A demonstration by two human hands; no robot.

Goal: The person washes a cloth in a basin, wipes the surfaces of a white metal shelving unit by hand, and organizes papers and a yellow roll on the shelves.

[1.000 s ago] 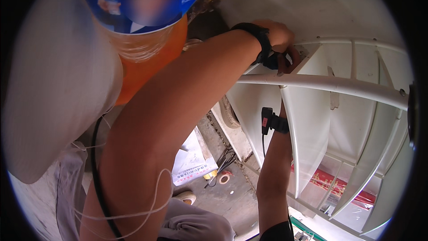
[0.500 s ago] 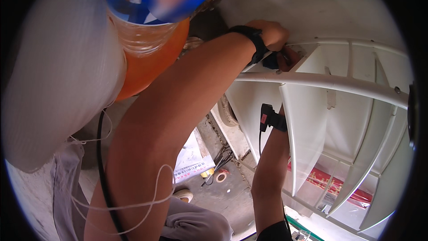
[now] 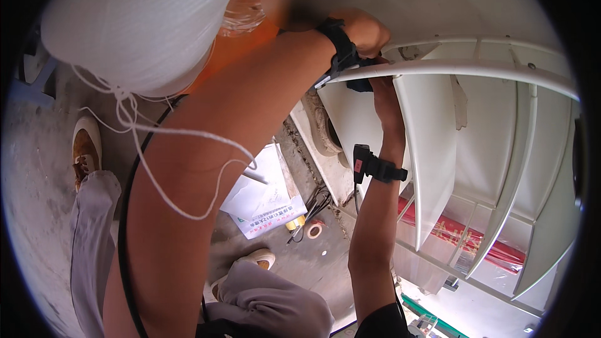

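Observation:
My left hand (image 3: 368,32), with a black strap at its wrist, is curled closed at the top end of a white slatted rack; its fingertips are out of sight. My right arm reaches up between the white panels, and my right hand (image 3: 383,76) is behind the front white rail (image 3: 451,67), close below the left one. Beside its fingers is a small dark, cloth-like thing (image 3: 359,84), partly covered by the rail. The fingers of my right hand are mostly hidden. Curved white panels (image 3: 427,156) of the rack hang right of my right arm.
At the upper left hangs a big white roll of twine (image 3: 138,19) with loose white string, before an orange container (image 3: 226,56). Below lie printed sheets (image 3: 266,203), a tape roll (image 3: 314,230) and dark cables (image 3: 318,203). Red packaging (image 3: 463,238) shows behind the rack.
The view has shifted, so the twine roll sits further right and the blue label is mostly out of sight. Both hands remain at the rack's top end, closer together; more of my right forearm shows.

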